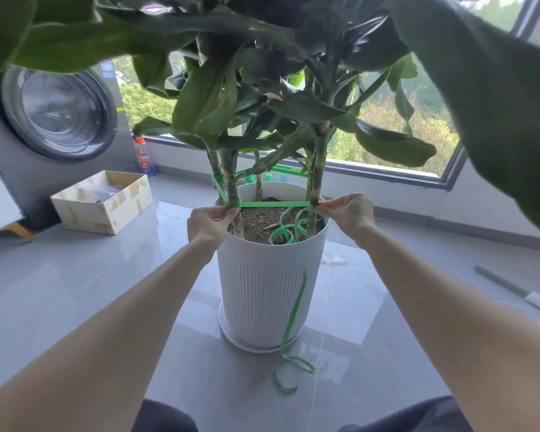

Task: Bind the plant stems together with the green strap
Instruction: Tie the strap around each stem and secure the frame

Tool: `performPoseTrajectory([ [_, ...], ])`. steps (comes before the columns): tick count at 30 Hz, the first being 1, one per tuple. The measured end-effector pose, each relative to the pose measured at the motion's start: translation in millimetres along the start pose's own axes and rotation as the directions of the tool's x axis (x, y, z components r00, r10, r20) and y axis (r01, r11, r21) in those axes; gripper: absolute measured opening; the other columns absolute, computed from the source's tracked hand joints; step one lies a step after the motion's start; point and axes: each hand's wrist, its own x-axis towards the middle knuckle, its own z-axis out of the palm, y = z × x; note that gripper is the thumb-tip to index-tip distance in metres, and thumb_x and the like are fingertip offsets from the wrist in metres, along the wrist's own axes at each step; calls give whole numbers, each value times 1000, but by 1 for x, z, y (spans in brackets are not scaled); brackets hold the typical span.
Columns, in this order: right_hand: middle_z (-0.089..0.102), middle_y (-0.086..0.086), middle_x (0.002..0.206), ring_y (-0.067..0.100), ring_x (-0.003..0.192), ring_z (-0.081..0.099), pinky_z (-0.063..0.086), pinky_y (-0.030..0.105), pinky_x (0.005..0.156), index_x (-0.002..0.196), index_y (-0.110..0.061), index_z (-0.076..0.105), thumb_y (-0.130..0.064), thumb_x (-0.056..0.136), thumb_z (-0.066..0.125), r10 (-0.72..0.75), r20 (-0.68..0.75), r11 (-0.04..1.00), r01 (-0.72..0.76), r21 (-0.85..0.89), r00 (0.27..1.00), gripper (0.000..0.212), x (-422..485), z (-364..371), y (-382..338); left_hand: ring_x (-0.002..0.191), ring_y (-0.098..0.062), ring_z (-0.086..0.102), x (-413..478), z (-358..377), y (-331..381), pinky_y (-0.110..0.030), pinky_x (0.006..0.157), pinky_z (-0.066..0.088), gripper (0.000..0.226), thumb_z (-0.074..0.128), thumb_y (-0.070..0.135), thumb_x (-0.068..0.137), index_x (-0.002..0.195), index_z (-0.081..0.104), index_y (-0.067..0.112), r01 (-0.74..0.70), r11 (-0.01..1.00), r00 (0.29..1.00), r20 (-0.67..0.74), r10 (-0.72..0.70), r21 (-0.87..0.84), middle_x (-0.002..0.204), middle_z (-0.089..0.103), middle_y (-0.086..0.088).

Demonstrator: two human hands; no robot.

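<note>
A tall leafy plant with several stems stands in a white ribbed pot [264,288] on the floor. A green strap [275,203] runs taut between the front left stem [233,185] and the front right stem [318,179], and on around the back stems. My left hand [211,224] pinches the strap where it wraps the left stem. My right hand [348,212] pinches it at the right stem. The loose tail curls on the soil, hangs down the pot's front and coils on the tiles.
A washing machine [53,120] stands at the left with an open pale box [103,201] and a red-capped bottle [143,155] beside it. A metal rod [505,286] lies on the tiles at right. A window sill runs behind the pot. Large leaves hang overhead.
</note>
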Motion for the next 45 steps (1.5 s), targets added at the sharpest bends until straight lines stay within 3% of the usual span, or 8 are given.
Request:
performPoseTrajectory([
  [13,73,7,100,10,85,58,49,23,83,99,-9,74,-20,73,80,7,-14,1000,-7,-29,1000,29,-2,0,-3,101,-31,65,-15,32,10,-39,91,52,23,64,31,88,94,67,9,357,930,928,-84,-364,-86,106,68,-15],
  [17,73,7,98,12,86,60,52,29,88,98,-11,75,-22,72,81,4,-25,1000,-5,-30,1000,29,0,1,-2,89,-23,62,-30,40,16,-26,79,47,22,59,36,91,80,66,19,67,975,994,69,-83,210,91,68,-5],
  [20,74,5,96,11,85,61,53,31,88,97,-13,75,-24,72,82,8,-37,999,-9,-34,999,28,0,2,-1,97,-16,62,-38,52,20,-25,83,45,34,58,44,90,101,70,14,-129,967,958,279,64,219,104,70,-1],
  [23,74,5,94,8,81,59,52,27,84,97,-13,76,-23,72,81,3,-45,999,-5,-36,999,27,0,2,-1,107,-15,60,-38,62,18,-33,98,44,50,60,53,85,118,64,16,-163,957,912,406,54,239,111,67,3],
  [27,74,6,94,8,80,58,53,29,85,97,-12,75,-23,73,81,4,-45,999,-5,-32,999,27,-1,2,-1,98,-17,63,-36,68,14,-38,97,44,34,71,36,82,110,65,19,-219,933,913,398,92,287,82,63,11],
  [36,73,5,99,9,82,56,51,26,83,100,-11,74,-23,74,79,23,-53,999,-24,-23,998,29,-3,4,-3,47,-9,39,-28,35,20,-25,45,26,29,39,13,101,104,68,6,-400,852,878,407,252,336,80,66,-14],
  [39,73,5,100,7,79,54,47,22,77,101,-10,74,-22,76,78,31,-68,999,-33,-28,997,28,-5,6,-5,52,-15,42,-20,20,17,-28,47,29,23,44,17,100,99,66,9,-374,880,885,397,244,293,61,53,1],
  [45,73,4,101,9,80,55,48,22,78,102,-11,74,-24,77,78,43,-96,998,-48,-44,994,29,-7,11,-6,65,-15,50,-17,8,14,-29,61,39,18,51,26,97,88,52,11,-318,904,887,426,178,285,71,59,-1],
])
